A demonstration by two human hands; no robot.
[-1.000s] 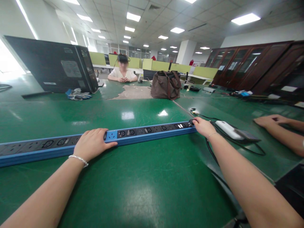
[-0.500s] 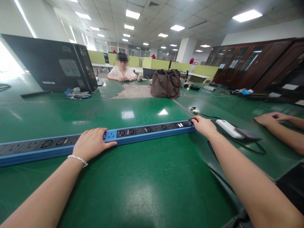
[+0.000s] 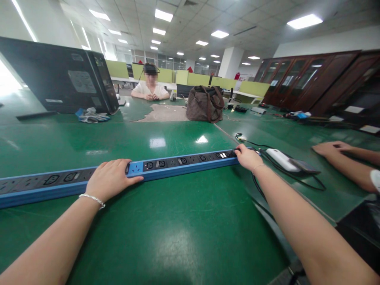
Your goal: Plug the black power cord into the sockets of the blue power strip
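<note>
A long blue power strip with black sockets lies slantwise across the green table. My left hand is wrapped over it, thumb along the near side, beside a blue socket. Near the strip's right end, my right hand is closed in a pinch on a small black plug. Most of the plug is hidden by my fingers, and I cannot tell whether it is fully seated in a socket. A black cable hangs below that hand.
Right of the strip lies a white device with black cables. Another person's hands rest farther right. A brown bag, gloves and a black computer case stand farther back. Someone sits opposite.
The view has shifted slightly, so everything appears a little farther left. Less of the black plug shows at my right fingertips now. My left hand keeps its place on the strip.
</note>
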